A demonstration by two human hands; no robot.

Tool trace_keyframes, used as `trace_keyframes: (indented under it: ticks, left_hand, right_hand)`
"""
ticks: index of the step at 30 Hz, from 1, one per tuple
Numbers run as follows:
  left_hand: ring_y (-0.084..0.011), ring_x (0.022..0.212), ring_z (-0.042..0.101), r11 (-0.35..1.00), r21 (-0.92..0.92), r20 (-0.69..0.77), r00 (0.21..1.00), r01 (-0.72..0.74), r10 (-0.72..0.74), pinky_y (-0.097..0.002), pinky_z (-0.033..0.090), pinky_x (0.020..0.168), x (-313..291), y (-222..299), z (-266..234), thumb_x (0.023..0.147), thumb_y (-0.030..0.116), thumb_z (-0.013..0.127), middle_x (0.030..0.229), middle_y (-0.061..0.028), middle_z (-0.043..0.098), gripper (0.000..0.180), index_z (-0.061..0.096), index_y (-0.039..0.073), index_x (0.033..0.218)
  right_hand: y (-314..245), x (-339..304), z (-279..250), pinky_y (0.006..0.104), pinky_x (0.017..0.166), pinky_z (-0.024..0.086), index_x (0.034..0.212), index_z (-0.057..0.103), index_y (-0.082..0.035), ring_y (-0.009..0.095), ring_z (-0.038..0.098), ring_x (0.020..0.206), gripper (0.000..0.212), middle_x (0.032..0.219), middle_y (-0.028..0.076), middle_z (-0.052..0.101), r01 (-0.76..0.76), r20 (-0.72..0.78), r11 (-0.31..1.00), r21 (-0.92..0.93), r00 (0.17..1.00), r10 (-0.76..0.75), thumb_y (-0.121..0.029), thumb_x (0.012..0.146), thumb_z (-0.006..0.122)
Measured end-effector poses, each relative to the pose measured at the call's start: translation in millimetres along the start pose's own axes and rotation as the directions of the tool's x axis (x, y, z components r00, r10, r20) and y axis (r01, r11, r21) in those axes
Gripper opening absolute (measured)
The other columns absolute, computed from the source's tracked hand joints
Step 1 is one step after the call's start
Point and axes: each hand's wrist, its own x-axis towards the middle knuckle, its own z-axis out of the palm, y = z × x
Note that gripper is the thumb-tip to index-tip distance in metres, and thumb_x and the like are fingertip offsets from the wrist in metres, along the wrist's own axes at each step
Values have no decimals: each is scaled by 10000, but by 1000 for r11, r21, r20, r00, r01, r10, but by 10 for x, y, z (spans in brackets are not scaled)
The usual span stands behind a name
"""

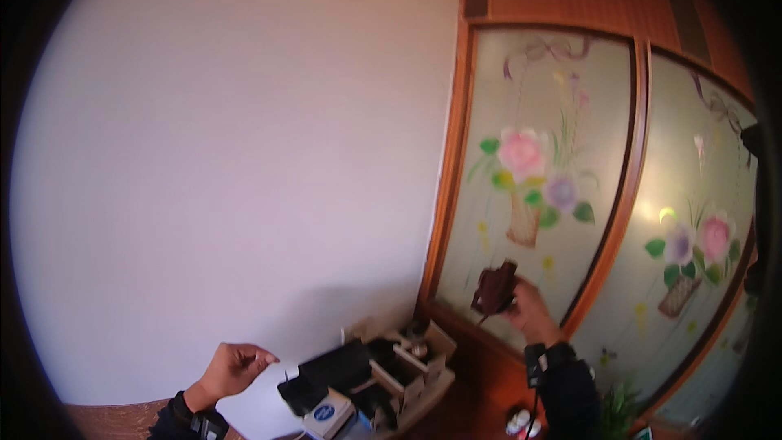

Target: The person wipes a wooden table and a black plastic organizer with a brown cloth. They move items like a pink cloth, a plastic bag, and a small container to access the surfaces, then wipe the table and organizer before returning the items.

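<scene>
My right hand (533, 310) is raised in front of the painted glass panel. Its fingers close around a small dark brown object (494, 288) with a short stub on top and what looks like a loop at its side; blur hides its exact kind. Lower left, my left hand (234, 370) has its thumb and fingers drawn together above a white surface (257, 402). Whether anything small is between those fingertips I cannot make out. Just right of it stands a light wooden organizer (436, 391) with compartments, beside a black boxy item (336, 371).
A small white box with a blue oval (327, 412) sits in front of the black item. Behind is a plain pale wall (244, 155); wood-framed glass panels with painted flowers (529, 179) stand at right. Small red-and-white items (521, 422) and a green plant (621, 407) are lower right.
</scene>
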Motion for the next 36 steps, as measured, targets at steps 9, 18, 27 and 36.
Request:
trace_keyframes:
  ticks: [9,18,27,36]
  left_hand:
    - [-51,449,322,993,-32,115,987,-111,114,-251,258,460,-656,331,263,1027,445,422,500,52,411,584,732,-2,814]
    - [-82,639,578,950,-220,522,850,220,-75,-244,442,577,-1708,291,874,988,198,553,759,-49,668,265,727,1,950]
    - [-42,662,540,838,-239,780,611,491,-135,-194,437,575,-2230,-709,2149,955,260,638,782,36,625,205,688,68,1009]
    - [-97,660,528,819,-271,822,564,505,-76,-257,403,554,-2435,-1048,2286,939,239,649,753,33,600,156,697,91,924]
  right_hand:
    - [-597,-2021,-736,342,833,575,1194,569,-22,220,682,939,326,1068,95,679,81,47,995,-65,996,-78,-171,904,555]
    - [266,-3617,-745,369,901,558,1320,489,-3,232,661,1027,429,1184,108,640,-120,-61,991,-59,991,116,-268,984,496]
    - [2473,-4764,-1415,252,443,418,1135,620,-92,184,599,631,225,926,59,658,-530,-627,848,28,651,428,-193,945,556]
    - [3207,-4575,-1457,299,558,497,1207,597,-98,162,619,793,316,931,52,627,-541,-686,840,45,595,420,-198,907,614]
